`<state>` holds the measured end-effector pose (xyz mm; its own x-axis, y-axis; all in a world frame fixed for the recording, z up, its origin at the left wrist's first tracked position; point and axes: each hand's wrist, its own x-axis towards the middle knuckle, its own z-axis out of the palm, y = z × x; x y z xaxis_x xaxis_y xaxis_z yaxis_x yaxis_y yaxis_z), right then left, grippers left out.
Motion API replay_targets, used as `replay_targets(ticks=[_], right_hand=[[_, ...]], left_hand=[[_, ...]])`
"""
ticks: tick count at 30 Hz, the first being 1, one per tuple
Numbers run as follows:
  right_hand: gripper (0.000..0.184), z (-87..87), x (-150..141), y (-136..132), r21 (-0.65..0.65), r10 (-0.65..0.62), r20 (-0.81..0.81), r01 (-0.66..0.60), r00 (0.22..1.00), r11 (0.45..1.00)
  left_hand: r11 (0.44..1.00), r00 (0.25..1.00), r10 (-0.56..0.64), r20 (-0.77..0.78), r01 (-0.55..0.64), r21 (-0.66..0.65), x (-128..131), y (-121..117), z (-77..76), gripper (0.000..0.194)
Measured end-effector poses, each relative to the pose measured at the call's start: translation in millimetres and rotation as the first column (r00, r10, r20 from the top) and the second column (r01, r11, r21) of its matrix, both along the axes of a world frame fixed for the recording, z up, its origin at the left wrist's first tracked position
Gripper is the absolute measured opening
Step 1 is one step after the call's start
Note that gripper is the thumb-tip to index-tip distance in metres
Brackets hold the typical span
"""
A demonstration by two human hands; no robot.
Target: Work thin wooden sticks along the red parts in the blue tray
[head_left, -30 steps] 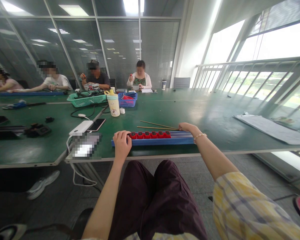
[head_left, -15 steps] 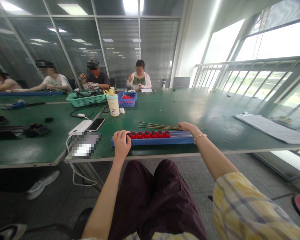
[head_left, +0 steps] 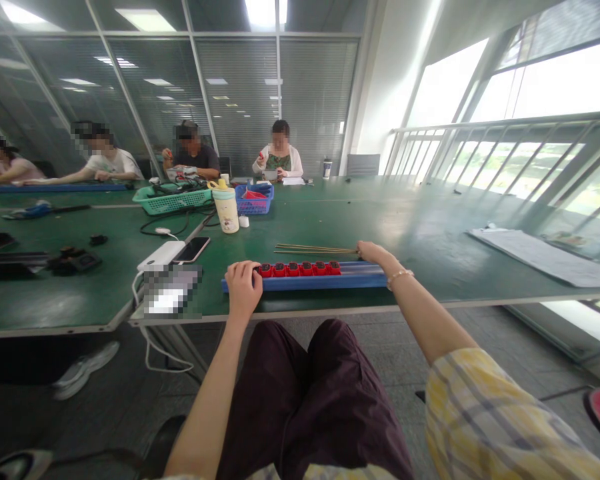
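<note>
A long blue rail (head_left: 325,283) lies along the front of the green table. Several red blocks (head_left: 307,269) with dark tops sit in a row in its channel, and the channel's right part shows bare metal grey. My left hand (head_left: 243,283) is closed over the rail's left end, covering whatever is beneath the fingers. Behind the right part of the rail, my right hand (head_left: 375,255) pinches the right ends of a few thin golden rods (head_left: 315,250). The rods point left, roughly level with the rail, and their gripped ends are hidden in my fingers.
A cream cup (head_left: 226,210), a green basket (head_left: 173,200) of cables and a blue basket (head_left: 255,201) stand beyond. Left of my hand are phones (head_left: 192,249) and a white power bank (head_left: 161,256). A clipboard (head_left: 545,253) lies right. Several people sit across the table.
My right hand has shifted slightly away from me, and the golden rods now lie closer to parallel with the rail. My left hand has stayed in place.
</note>
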<state>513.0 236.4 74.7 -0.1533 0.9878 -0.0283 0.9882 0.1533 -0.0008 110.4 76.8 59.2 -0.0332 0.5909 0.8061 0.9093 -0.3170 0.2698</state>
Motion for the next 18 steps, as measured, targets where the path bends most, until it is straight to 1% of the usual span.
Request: replay_targets(ticks=[3, 5, 9, 14, 18], right_hand=[[0.040, -3.7, 4.7, -6.1, 0.070, -0.055, -0.025, 0.057, 0.998, 0.996], [0.041, -5.9, 7.5, -8.0, 0.120, -0.051, -0.077, 0.060, 0.996, 0.991], [0.037, -10.0, 11.9, -4.0, 0.196, 0.025, -0.157, 0.006, 0.987, 0.981], [0.039, -14.2, 16.1, 3.2, 0.253, 0.104, -0.149, -0.064, 0.983, 0.965], [0.041, -19.4, 20.4, 6.8, 0.345, 0.157, -0.150, -0.097, 0.976, 0.934]], left_hand=[[1.000, 1.000, 0.002, -0.003, -0.002, -0.001, 0.7, 0.0, -0.6, 0.023], [1.000, 1.000, 0.004, -0.003, -0.004, 0.002, 1.0, -0.1, -0.5, 0.022], [1.000, 1.000, -0.006, 0.001, 0.006, 0.008, 1.2, -0.9, 0.5, 0.022], [1.000, 1.000, -0.003, 0.004, 0.003, -0.001, 1.8, -0.9, 0.4, 0.023], [1.000, 1.000, -0.004, -0.001, 0.004, 0.003, 2.5, -0.1, -0.5, 0.022]])
